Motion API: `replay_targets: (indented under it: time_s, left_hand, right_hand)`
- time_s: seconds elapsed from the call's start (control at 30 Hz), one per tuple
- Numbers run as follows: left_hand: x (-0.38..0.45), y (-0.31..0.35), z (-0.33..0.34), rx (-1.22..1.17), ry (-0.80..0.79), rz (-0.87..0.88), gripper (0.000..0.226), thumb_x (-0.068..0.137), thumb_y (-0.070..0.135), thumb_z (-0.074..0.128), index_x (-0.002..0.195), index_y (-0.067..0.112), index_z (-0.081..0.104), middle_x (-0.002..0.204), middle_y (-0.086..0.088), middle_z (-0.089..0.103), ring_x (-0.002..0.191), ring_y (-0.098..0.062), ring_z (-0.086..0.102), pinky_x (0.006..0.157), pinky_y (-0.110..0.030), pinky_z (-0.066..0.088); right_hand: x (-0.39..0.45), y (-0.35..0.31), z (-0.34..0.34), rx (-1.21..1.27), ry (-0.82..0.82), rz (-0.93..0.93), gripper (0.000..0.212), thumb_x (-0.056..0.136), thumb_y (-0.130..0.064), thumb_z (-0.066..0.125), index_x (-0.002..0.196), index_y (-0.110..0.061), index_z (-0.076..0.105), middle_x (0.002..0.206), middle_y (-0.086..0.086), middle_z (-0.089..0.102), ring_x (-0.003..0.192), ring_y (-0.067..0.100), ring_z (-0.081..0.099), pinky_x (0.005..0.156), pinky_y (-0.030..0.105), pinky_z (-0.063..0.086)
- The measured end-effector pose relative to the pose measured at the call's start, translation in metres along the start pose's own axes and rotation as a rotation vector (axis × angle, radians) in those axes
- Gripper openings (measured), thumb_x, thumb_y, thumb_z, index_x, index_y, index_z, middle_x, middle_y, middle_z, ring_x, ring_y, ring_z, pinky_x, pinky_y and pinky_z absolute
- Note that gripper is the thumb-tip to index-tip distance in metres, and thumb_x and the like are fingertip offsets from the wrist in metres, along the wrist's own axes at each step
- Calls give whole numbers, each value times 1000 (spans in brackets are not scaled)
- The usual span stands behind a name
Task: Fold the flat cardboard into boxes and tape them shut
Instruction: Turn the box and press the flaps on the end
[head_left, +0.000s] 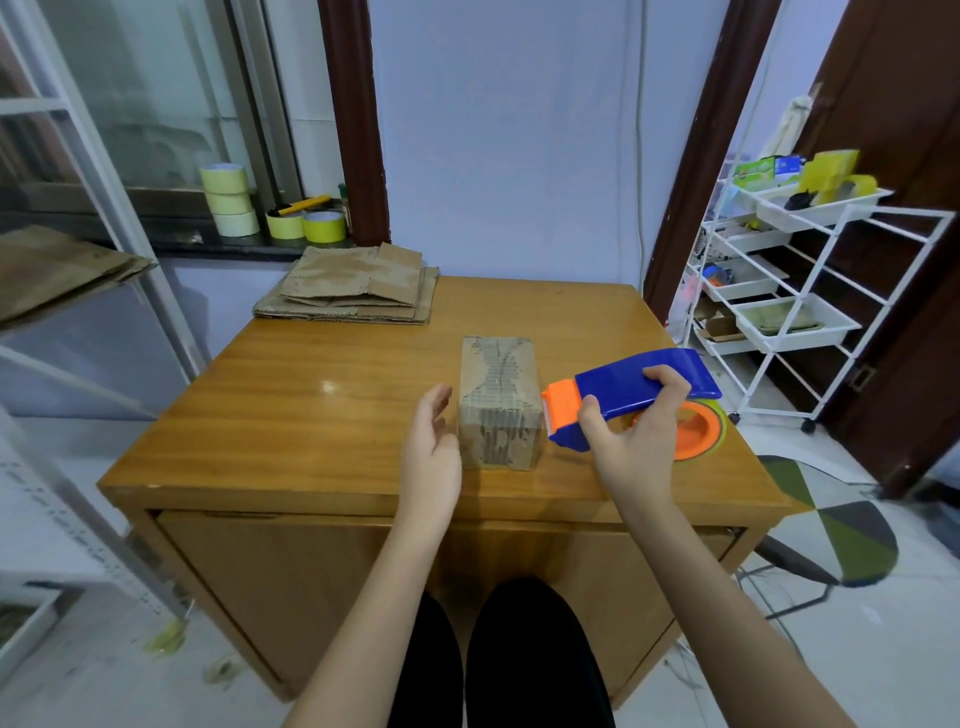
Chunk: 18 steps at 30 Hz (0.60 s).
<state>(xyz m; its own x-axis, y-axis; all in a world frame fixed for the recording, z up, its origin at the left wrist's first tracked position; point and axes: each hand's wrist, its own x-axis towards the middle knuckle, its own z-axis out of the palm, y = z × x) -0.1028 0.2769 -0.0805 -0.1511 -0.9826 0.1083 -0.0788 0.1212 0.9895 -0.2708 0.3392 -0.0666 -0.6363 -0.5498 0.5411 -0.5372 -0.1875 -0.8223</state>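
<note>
A wooden table (322, 415) fills the middle of the view, seen from above by a person standing at its near edge. One small folded cardboard box (497, 402) stands near the table's centre, closed, with clear tape across its top and near face. Bare tabletop lies open to its left and behind it, and a strip of wood runs between the box and the near edge.

The left hand (432, 447) is just beside the box's left side, fingers straight and relaxed, palm turned toward the box; whether it touches the cardboard cannot be told. The right hand (636, 421) grips one blue and orange tape dispenser (636, 402), fingers curled over its blue body, thumb on the near side. The dispenser's orange cutting end points at the box's right side, just beside it.

At the far left corner a stack of flat cardboard (353, 286) overhangs the table's back edge. On the window ledge (228, 248) behind it sit five rolls of tape (228, 200): three pale ones stacked, two yellow-green ones side by side.

To the right of the table stands a white wire cart (831, 291) with several shallow trays (795, 322) holding mixed small items, too small to name. A patterned stool (831, 525) sits near the table's right front corner.
</note>
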Motion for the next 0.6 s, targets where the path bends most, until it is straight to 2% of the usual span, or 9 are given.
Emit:
replay_targets:
  time_s: [0.03, 0.1, 0.17, 0.27, 0.3, 0.4, 0.47, 0.53, 0.6]
  left_hand:
    - [-5, 2, 2, -50, -68, 7, 62, 95, -5, 40, 148, 27, 28, 141, 15, 37, 130, -2, 33, 101, -18, 34]
    - [-12, 3, 8, -54, -167, -2, 77, 94, -7, 41, 152, 33, 11, 153, 12, 25, 139, -6, 24, 113, -30, 28]
    - [-15, 2, 14, -15, -158, 3, 80, 95, -5, 42, 152, 36, 3, 157, 8, 19, 143, -10, 19, 116, -37, 24]
    - [-17, 0, 21, 44, -96, 36, 72, 99, 3, 41, 153, 32, 3, 156, 9, 22, 142, -9, 21, 108, -23, 25]
    - [-17, -1, 22, 66, -75, 34, 69, 100, 7, 42, 153, 30, 5, 155, 8, 25, 141, -10, 24, 107, -23, 26]
    - [-16, -8, 17, 101, -64, -45, 57, 99, 15, 45, 151, 24, 23, 149, 2, 40, 136, -14, 37, 110, -31, 33]
    - [-16, -7, 9, 201, -65, -66, 61, 97, 18, 51, 151, 23, 23, 151, 1, 37, 137, -15, 36, 111, -35, 31]
    - [-17, 4, 1, 407, -1, 94, 74, 95, 19, 56, 153, 22, 10, 157, 4, 21, 144, -14, 21, 114, -30, 20]
    - [-15, 13, -2, 666, 37, 432, 77, 94, 17, 55, 153, 19, 6, 158, 4, 13, 146, -11, 9, 115, -26, 7]
  right_hand:
    - [0, 0, 0, 1, 1, 3, 54, 79, -8, 73, 119, -10, 37, 85, -16, 47, 76, 0, 53, 72, 15, 41]
    - [0, 0, 1, 7, 1, 15, 54, 79, -9, 73, 119, -11, 37, 86, -16, 47, 77, 2, 53, 73, 18, 42]
    - [-1, -1, 2, 12, 7, 25, 54, 79, -9, 73, 119, -12, 36, 86, -16, 48, 78, 4, 54, 75, 22, 43]
    - [-2, -2, 3, 22, 14, 35, 53, 79, -9, 73, 115, -18, 35, 87, -15, 48, 78, 5, 54, 76, 26, 45]
    - [-2, -2, 4, 23, 14, 36, 53, 79, -9, 73, 114, -20, 34, 87, -14, 49, 79, 5, 54, 77, 27, 45]
    - [-2, -3, 3, 22, 15, 40, 53, 79, -10, 72, 114, -21, 34, 87, -14, 49, 80, 5, 54, 78, 29, 45]
    - [-1, -3, 2, 16, 7, 36, 54, 79, -10, 73, 114, -21, 33, 88, -15, 48, 81, 6, 54, 79, 30, 46]
    - [0, -4, 2, 5, -11, 33, 54, 79, -12, 73, 114, -23, 32, 88, -14, 49, 83, 11, 56, 80, 34, 48]
    - [1, -4, 3, -10, -17, 29, 55, 79, -13, 73, 114, -24, 32, 87, -14, 50, 85, 16, 57, 81, 38, 49]
